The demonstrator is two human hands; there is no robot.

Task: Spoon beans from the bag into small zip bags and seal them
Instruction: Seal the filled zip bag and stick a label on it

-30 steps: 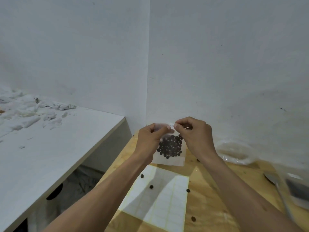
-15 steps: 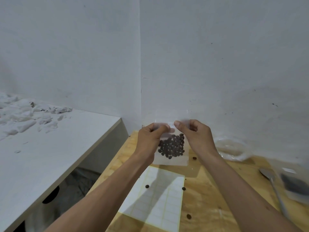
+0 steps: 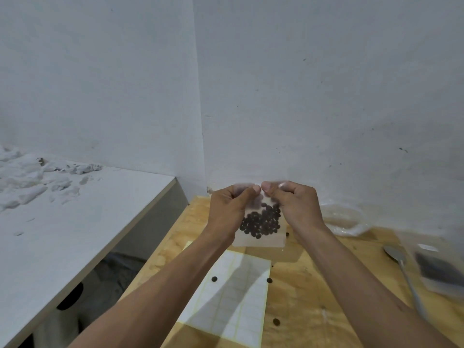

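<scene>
I hold a small clear zip bag upright above the wooden table, its lower part filled with dark beans. My left hand pinches the bag's top edge on the left. On the right, my right hand pinches the same edge, and the two thumbs nearly meet in the middle. A metal spoon lies on the table at the right. Beside it lies a larger plastic bag of beans, cut off by the frame edge.
A white sheet of labels lies under my arms with a few loose beans on and around it. Crumpled clear plastic sits by the wall. A white shelf with white scraps stands to the left, a gap between it and the table.
Both hands have stayed pinched on the bag's top edge, and their thumbs have moved closer together. The beans inside have shifted slightly. The camera has tilted a little.
</scene>
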